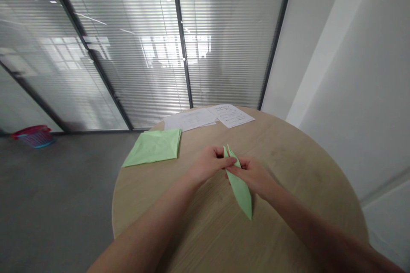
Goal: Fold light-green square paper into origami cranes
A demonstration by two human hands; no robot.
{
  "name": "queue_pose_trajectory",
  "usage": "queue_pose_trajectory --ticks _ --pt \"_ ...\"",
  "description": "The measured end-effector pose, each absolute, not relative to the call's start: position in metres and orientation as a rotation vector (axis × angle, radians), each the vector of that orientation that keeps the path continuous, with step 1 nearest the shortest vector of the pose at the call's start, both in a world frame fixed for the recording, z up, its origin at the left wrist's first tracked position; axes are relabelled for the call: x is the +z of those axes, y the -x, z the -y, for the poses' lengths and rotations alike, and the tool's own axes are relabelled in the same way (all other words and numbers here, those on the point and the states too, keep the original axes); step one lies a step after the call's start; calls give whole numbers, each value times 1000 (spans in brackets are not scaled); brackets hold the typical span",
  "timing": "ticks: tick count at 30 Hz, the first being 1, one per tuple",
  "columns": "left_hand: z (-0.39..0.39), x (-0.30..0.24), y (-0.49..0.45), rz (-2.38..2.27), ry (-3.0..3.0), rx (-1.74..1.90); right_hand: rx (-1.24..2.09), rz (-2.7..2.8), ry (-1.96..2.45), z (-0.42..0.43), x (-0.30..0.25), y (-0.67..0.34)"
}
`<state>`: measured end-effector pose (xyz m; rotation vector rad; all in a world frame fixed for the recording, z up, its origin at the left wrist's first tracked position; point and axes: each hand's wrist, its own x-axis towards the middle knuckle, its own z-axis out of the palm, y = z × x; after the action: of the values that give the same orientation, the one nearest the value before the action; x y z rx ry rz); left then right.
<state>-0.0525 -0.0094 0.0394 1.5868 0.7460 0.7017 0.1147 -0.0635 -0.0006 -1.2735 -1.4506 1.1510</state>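
Pointing lengthwise near-right: green cloth (241, 193)

A: Plain light green on the narrow cloth (242, 195), and light green again on the wide cloth (153, 148)!
B: And look, the worktop (304, 170), pale brown, streaked with wood grain!
A: White on the sheets (235, 116), dark lines of print across the right-hand one!
B: Basket (34, 136): pinkish red, blue along the bottom. Blinds (224, 13): grey-white stripes. Floor (64, 200): flat grey!

Pale green folded piece (241, 190), probably cloth, narrow, forked far end, pointed near end, held aslant over wooden table (301, 175)
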Motion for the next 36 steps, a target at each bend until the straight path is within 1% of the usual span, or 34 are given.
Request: queue_pose_trajectory --ticks 5,13,18,24,26,31,36 --pt "8 37 50 -780 -1469 815 1345 1296 1191 64 0 -112" --pt "11 37 42 -766 -1309 1034 1269 1319 1241 65 2 -112" --pt "8 43 47 -836 -1264 1155 1229 1360 1275 67 5 -110" --pt "-4 56 65 -910 -1163 1399 1328 1299 1254 68 5 -109" --pt "-4 58 67 -888 -1220 1331 1367 1262 1226 68 5 -109" --pt "3 53 62 -803 -1381 945 1456 1224 1164 68 4 -112" --pt "2 44 56 -849 -1352 936 1505 1256 1159 68 1 -113"
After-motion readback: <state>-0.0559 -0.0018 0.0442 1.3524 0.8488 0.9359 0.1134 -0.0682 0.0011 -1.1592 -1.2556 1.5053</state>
